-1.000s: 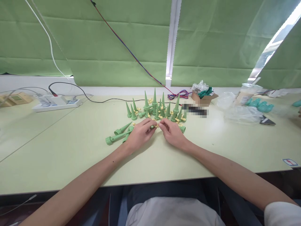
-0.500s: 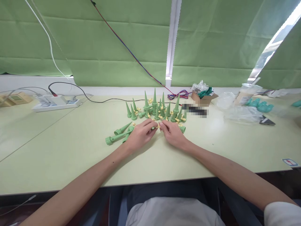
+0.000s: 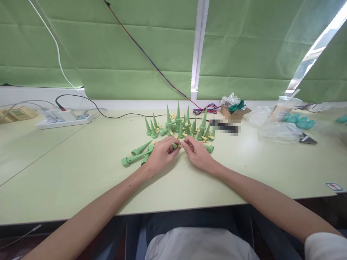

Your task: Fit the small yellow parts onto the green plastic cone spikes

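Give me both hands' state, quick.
Left hand: closed on a green spike.
Right hand: fingers pinched on a small yellow piece at the spike's end.

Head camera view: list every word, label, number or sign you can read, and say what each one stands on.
No text can be read.
Sticker at the table's right edge: a red and blue mark, too small to read.
Dark object behind the green cones: blurred out, unreadable.
Power strip at left: no legible marking.
The left hand and right hand hold a small green piece with no print.
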`<state>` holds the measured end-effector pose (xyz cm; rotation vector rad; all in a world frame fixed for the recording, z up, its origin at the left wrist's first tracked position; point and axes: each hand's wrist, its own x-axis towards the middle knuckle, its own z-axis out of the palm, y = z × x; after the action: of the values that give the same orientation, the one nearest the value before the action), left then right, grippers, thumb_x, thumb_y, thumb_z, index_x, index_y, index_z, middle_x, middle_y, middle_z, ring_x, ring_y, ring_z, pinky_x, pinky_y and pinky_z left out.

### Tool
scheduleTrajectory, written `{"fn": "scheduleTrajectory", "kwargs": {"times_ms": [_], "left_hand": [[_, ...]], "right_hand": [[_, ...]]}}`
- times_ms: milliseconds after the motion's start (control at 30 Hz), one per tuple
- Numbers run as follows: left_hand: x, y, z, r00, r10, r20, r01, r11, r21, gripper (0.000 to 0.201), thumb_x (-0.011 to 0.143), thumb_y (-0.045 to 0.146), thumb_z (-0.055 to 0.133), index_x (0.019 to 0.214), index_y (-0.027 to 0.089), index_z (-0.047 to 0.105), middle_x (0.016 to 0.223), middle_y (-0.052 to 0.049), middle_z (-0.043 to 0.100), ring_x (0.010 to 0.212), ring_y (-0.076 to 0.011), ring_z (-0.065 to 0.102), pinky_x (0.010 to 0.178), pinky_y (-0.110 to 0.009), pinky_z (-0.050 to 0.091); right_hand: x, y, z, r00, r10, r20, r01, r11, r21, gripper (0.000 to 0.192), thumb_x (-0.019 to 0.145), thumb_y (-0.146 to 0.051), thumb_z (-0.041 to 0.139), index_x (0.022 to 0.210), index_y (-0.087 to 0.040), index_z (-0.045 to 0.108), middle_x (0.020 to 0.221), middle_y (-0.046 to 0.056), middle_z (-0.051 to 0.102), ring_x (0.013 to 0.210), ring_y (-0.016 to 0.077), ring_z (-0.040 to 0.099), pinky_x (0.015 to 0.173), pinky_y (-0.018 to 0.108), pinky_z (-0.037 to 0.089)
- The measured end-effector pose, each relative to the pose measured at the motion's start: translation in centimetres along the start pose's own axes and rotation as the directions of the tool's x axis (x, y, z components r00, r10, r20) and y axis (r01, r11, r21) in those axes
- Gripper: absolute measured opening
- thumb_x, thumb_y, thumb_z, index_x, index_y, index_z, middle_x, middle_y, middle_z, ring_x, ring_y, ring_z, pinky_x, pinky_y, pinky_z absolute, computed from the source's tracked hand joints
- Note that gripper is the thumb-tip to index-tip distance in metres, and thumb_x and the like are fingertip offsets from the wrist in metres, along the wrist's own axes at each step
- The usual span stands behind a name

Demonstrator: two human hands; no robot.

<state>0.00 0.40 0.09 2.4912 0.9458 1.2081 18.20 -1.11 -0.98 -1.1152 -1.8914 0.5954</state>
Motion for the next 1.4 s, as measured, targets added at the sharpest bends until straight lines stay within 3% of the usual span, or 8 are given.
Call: {"fn": "scheduleTrajectory", "kwargs": {"times_ms": [367, 633, 1400], "left_hand": [[-0.2, -0.11, 0.19, 0.998, -0.017, 0.062, 0.016, 1.0, 0.02, 0.013, 0.093, 0.025, 0.054, 0.091, 0.018, 0.065, 0.089, -0.004, 0.068, 0.061, -0.0102, 0.053, 0.057, -0.024, 0.047], [-0.18, 0.25, 0.09, 0.997, -0.011, 0.083, 0.013, 1.0, -0.016, 0.007, 0.09, 0.02, 0.056, 0.089, 0.018, 0.063, 0.087, -0.002, 0.068, 0.056, -0.0082, 0.052, 0.055, -0.023, 0.045], [-0.31, 0.0, 0.07, 0.987, 0.115, 0.116, -0.12, 0.992, 0.033, 0.01, 0.094, 0.017, 0.051, 0.093, 0.018, 0.061, 0.086, -0.002, 0.062, 0.066, -0.0103, 0.052, 0.06, -0.023, 0.045]], "right_hand": [[0.2, 0.29, 0.05, 0.999, -0.029, -0.017, 0.027, 0.995, -0.099, 0.031, 0.1, -0.032, 0.036, 0.071, -0.023, 0.034, 0.062, -0.003, 0.044, 0.057, 0.0144, 0.039, 0.058, 0.029, 0.028], [0.23, 0.12, -0.02, 1.0, -0.021, -0.014, 0.018, 0.989, -0.148, 0.039, 0.1, -0.034, 0.035, 0.064, -0.022, 0.028, 0.056, -0.002, 0.037, 0.054, 0.0143, 0.032, 0.056, 0.03, 0.025], [0.19, 0.02, 0.19, 0.997, 0.075, 0.01, -0.074, 0.992, -0.097, 0.044, 0.101, -0.039, 0.031, 0.061, -0.021, 0.022, 0.054, -0.004, 0.027, 0.053, 0.0119, 0.026, 0.055, 0.03, 0.021]]}}
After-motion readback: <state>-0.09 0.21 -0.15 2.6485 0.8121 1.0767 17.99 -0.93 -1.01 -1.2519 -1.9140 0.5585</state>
